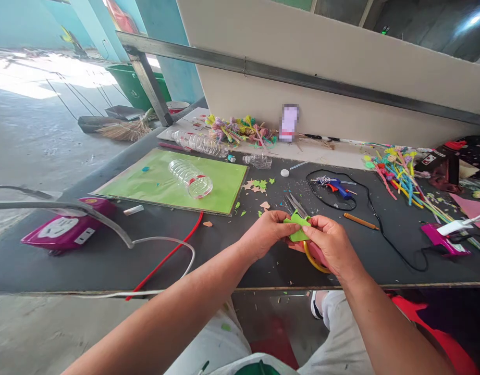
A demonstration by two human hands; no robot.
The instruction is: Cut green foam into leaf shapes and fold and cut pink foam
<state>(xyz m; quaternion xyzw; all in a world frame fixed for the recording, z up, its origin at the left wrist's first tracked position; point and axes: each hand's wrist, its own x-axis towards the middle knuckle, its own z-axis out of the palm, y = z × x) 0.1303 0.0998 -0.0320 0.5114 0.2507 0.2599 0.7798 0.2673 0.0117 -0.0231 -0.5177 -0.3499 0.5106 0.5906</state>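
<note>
Counts three clear bottles: one bottle lying on the green sheet left of centre, a second bottle on its side behind it, and a shorter bottle at upper centre. Notes a green bin and a bucket in the upper left.

Locates the green paper right of centre, below the middle of the frame. Finds it pinched by both the left hand and the right hand, thumbs closed against fingers with only the paper's thickness between.

Records a dark table, littered at centre with paper stars and scraps. Lists a glue gun and a brown stick at right, a purple box at left, and fuzzy stems at upper right. Observes a pale board with a metal rail along the back, and a broom on the floor at upper left.

Cannot see inside the green bin. Cannot tell whether the scissors, partly covered by paper and fingers, rest on the table or in the right hand. Finds the phone at upper centre blurred out.
</note>
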